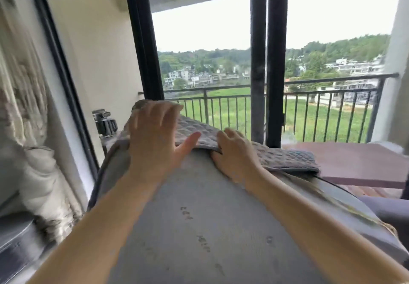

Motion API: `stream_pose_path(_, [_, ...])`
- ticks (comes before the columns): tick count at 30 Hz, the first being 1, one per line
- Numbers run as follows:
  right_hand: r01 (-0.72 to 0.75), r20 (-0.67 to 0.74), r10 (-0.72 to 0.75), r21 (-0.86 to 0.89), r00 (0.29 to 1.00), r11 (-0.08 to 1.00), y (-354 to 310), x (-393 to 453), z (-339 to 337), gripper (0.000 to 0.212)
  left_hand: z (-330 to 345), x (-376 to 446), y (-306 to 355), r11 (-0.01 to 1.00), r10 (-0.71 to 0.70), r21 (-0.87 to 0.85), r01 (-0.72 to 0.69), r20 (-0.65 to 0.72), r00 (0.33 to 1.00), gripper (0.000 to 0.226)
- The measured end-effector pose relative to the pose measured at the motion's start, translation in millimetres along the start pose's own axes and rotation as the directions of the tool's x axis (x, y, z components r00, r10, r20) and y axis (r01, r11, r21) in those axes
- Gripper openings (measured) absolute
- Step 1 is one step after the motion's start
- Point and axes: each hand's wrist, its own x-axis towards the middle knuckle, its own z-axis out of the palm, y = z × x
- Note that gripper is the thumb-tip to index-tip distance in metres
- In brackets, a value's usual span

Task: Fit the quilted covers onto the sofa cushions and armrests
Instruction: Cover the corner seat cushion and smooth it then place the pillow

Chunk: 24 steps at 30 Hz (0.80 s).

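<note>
Clearly we have the grey quilted cover (243, 151) only part-way on: it caps the far end of the sofa cushion (199, 217), whose bare grey face runs from our wrists back toward us. Our left hand (155, 142) lies with spread, nearly straight fingers over the cover's hem and the cushion's far corner, holding nothing that we can see. Our right hand (232, 151) pinches the hem, its fingertips tucked under the edge. The risk, as we judge it, is uneven pulling: if the right side comes back alone, the hem could bunch beneath the left palm, or the far corner could slip off. Beyond the grip, the loose flap could also fold under.
</note>
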Motion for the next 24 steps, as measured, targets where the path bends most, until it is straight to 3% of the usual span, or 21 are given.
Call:
stream_pose_path(2, [-0.036, 0.114, 0.044, -0.069, 0.993, 0.997, 4, -4, 21, 0.033, 4, 11, -9, 0.986, -0.074, 0.166, 0.033, 0.246, 0.967, 0.046])
stream_pose_path(4, [-0.098, 0.182, 0.126, -0.152, 0.975, 0.984, 25, -18, 40, 0.032, 16, -3, -26, 0.941, -0.296, 0.309, 0.135, 0.564, 0.771, 0.046])
stream_pose_path(6, [-0.137, 0.195, 0.164, -0.145, 0.967, 0.980, 38, -28, 60, 0.025, 23, -36, -46, 0.896, -0.440, 0.393, 0.209, 0.714, 0.544, 0.049])
stream_pose_path(7, [-0.141, 0.176, 0.159, -0.113, 0.972, 0.984, 37, -32, 67, 0.024, 21, -49, -53, 0.889, -0.457, 0.396, 0.229, 0.744, 0.487, 0.051])
stream_pose_path(9, [-0.103, 0.120, 0.114, -0.100, 0.986, 0.990, 36, -29, 70, 0.024, 19, -56, -58, 0.896, -0.444, 0.380, 0.230, 0.756, 0.481, 0.053])
stream_pose_path(11, [-0.169, 0.095, 0.177, -0.091, 0.980, 0.982, 46, -36, 69, 0.025, 24, -54, -47, 0.928, -0.372, 0.303, 0.216, 0.765, 0.526, 0.049])
stream_pose_path(14, [-0.288, 0.018, 0.289, -0.027, 0.957, 0.957, 68, -47, 71, 0.033, 37, -53, -22, 0.988, -0.146, 0.067, 0.142, 0.722, 0.676, 0.036])
stream_pose_path(16, [-0.344, -0.006, 0.344, -0.008, 0.939, 0.939, 71, -46, 74, 0.032, 43, -56, -20, 0.991, 0.027, -0.112, 0.072, 0.698, 0.716, 0.027])
stream_pose_path(19, [-0.369, 0.001, 0.369, 0.026, 0.930, 0.929, 69, -35, 79, 0.029, 42, -58, -26, 0.972, 0.189, -0.229, -0.059, 0.601, 0.776, 0.025])
stream_pose_path(21, [-0.402, -0.021, 0.403, 0.047, 0.915, 0.914, 71, -28, 82, 0.029, 39, -53, -16, 0.969, 0.217, -0.231, -0.086, 0.634, 0.743, 0.034])
stream_pose_path(24, [-0.478, -0.034, 0.483, 0.098, 0.875, 0.873, 79, -20, 85, 0.026, 46, -52, 22, 0.983, 0.185, -0.137, -0.126, 0.790, 0.585, 0.051])
